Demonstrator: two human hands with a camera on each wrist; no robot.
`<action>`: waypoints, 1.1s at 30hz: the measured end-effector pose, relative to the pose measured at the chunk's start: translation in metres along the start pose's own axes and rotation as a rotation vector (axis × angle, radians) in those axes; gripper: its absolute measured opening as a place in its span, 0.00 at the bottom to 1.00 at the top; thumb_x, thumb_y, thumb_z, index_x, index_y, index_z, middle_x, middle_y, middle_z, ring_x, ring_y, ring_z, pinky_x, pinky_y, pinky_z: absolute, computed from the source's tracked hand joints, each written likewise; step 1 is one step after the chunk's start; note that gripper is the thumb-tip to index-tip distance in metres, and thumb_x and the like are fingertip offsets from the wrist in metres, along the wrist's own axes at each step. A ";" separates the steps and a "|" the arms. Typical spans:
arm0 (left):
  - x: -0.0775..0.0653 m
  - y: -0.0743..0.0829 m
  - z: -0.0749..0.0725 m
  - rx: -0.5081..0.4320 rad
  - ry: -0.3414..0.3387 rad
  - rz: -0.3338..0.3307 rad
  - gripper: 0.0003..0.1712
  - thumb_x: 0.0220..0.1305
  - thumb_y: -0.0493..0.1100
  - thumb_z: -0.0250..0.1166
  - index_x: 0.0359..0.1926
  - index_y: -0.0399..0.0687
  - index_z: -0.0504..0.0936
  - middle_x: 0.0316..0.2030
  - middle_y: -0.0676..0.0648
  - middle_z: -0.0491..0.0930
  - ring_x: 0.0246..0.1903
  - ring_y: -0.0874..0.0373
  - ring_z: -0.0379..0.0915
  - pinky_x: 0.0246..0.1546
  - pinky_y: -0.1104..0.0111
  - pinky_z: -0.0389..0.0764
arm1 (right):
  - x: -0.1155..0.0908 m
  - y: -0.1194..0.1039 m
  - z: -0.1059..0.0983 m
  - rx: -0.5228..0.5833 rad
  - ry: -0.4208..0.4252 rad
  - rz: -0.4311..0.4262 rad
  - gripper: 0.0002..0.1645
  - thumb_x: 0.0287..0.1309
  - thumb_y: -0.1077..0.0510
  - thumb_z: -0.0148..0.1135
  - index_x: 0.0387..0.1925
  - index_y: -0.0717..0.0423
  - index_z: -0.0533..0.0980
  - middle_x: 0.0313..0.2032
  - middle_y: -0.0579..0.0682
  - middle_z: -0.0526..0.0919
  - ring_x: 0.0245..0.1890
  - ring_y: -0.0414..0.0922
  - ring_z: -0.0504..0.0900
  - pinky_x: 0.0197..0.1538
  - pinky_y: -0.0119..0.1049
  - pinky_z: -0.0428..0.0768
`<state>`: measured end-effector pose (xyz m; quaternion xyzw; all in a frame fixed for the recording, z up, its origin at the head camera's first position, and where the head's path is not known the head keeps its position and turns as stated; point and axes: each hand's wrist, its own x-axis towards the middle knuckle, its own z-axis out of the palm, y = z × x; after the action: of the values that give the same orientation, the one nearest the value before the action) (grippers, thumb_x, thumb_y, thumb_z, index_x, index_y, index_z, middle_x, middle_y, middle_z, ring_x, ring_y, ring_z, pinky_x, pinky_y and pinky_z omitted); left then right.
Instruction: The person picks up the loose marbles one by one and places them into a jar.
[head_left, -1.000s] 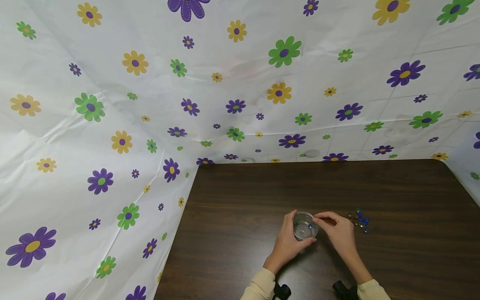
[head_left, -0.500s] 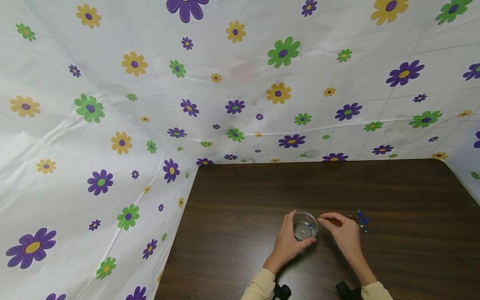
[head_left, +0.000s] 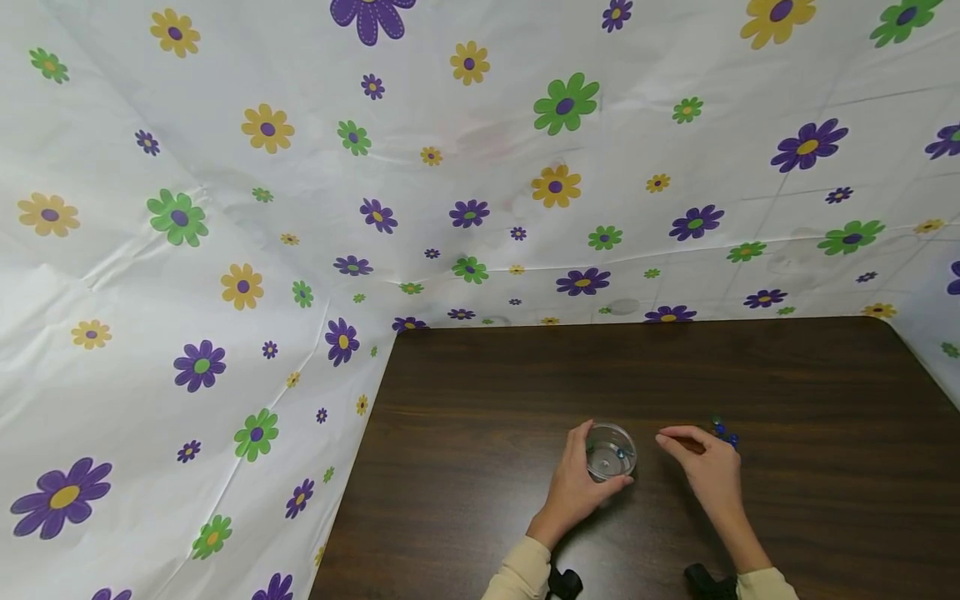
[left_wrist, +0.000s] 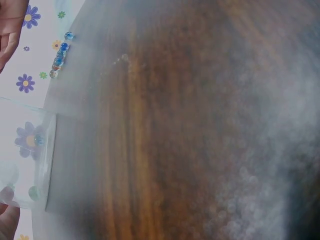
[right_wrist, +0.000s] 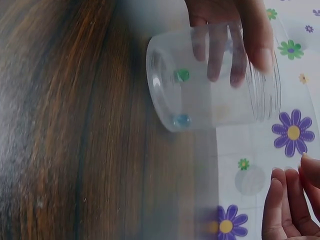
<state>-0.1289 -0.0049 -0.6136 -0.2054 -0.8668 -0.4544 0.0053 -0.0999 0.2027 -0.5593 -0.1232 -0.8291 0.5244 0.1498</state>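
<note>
the person's left hand [head_left: 577, 483] has its grip curved round a clear plastic jar [head_left: 609, 457], the thumb on the near side and the fingertips on the far side. the jar stands upright on the dark wood-grained bench [head_left: 457, 483], its threaded rim uppermost, just left of the other hand. through its wall i can see a green bead [right_wrist: 182, 75] and a blue bead [right_wrist: 182, 120] lying at the bottom, a little apart from each other.

the right hand [head_left: 708, 467] is held to the right of the jar, clear of it. its grip is loosely bent, thumb and forefinger tips drawn close to each other; i cannot tell whether they touch. just beyond that hand, on the far right side, a small group of glass beads [head_left: 722, 430] lies on the bench, mostly blue with a dark green one at the far end. seen low from the left wrist, they line up near the edge of the wood, with a clear one among the blue.

both arms come in from the near side in cream sleeves [head_left: 519, 571], with a black wrist mount [head_left: 566, 583] at each wrist. beyond the bench and along its left side hangs a white sheet [head_left: 112, 287] printed with purple, green and yellow flowers.
</note>
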 end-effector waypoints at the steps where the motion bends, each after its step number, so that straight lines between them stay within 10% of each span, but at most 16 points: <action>1: 0.000 0.000 0.000 0.001 0.002 -0.001 0.55 0.59 0.58 0.78 0.77 0.44 0.59 0.69 0.50 0.68 0.63 0.51 0.73 0.59 0.60 0.76 | 0.000 0.001 -0.001 -0.001 0.004 0.001 0.10 0.62 0.58 0.75 0.40 0.61 0.88 0.37 0.49 0.90 0.32 0.23 0.80 0.34 0.22 0.75; 33: 0.000 0.001 0.000 0.005 0.000 -0.024 0.55 0.58 0.58 0.78 0.77 0.46 0.59 0.69 0.52 0.68 0.62 0.52 0.73 0.58 0.59 0.76 | 0.007 0.035 -0.040 -0.040 0.188 0.157 0.13 0.59 0.61 0.76 0.41 0.67 0.86 0.24 0.12 0.75 0.23 0.22 0.76 0.24 0.25 0.69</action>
<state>-0.1280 -0.0041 -0.6129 -0.1948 -0.8704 -0.4523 0.0004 -0.0898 0.2532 -0.5736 -0.2391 -0.8094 0.5042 0.1831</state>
